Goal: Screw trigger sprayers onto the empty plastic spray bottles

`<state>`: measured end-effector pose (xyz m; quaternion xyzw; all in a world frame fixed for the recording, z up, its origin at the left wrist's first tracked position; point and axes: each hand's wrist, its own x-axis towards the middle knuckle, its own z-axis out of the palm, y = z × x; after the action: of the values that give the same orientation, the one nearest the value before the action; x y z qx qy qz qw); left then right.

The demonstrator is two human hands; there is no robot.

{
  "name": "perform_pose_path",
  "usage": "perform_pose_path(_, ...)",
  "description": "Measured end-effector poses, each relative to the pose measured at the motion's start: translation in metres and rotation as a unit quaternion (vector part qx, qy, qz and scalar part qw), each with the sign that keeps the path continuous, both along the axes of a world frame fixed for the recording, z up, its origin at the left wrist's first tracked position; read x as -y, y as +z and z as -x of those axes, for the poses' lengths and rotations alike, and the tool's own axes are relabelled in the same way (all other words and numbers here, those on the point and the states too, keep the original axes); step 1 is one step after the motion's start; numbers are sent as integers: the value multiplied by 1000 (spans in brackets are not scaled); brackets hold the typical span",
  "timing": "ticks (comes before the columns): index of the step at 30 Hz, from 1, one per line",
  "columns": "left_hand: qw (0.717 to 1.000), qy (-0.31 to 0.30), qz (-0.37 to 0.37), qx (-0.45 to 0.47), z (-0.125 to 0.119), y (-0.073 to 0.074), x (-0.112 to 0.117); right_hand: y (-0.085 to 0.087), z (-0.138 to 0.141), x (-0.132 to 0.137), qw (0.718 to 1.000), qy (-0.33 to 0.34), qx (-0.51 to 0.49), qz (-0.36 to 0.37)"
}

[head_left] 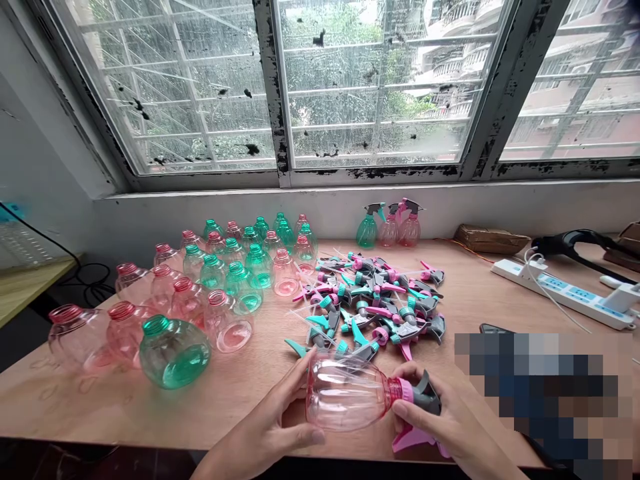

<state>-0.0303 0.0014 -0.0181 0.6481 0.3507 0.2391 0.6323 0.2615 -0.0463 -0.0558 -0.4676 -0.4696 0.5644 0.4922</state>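
A clear pink spray bottle (pixel 345 393) lies sideways between my hands above the table's front edge. My left hand (pixel 280 417) grips its base end, thumb below and fingers behind. Around the neck, my right hand (pixel 430 407) holds the pink collar of the spray head (pixel 425 395), which has a grey body and a pink trigger. The collar sits on the bottle neck; whether it is fully tightened I cannot tell. Just behind lies a heap of loose spray heads (pixel 370 293) in grey, pink and teal, some with thin clear tubes.
Several open pink and green bottles (pixel 245 287) stand at the left. Three bottles with spray heads (pixel 390 227) stand by the wall. At the right are a power strip (pixel 565 293), a brown package (pixel 490 239), a black curved object (pixel 575 247) and a blurred-out patch.
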Motion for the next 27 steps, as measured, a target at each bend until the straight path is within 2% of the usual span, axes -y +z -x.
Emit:
perform_pose_path(6,998,-10,-62,-12,1,-2,0,0,-2,0,1000,2,5,-3)
perform_pose_path(14,1000,-11,-8,-1,0,1,0,3,-1,0,1000,11,4,-17)
perform_pose_path(21,998,-13,-56,-7,-1,4,1,-1,0,-1,1000,-2,-9,-6)
perform_pose_path(27,1000,-8,-23,-10,2,0,-1,-3,1,-1,1000,-17,4,-12)
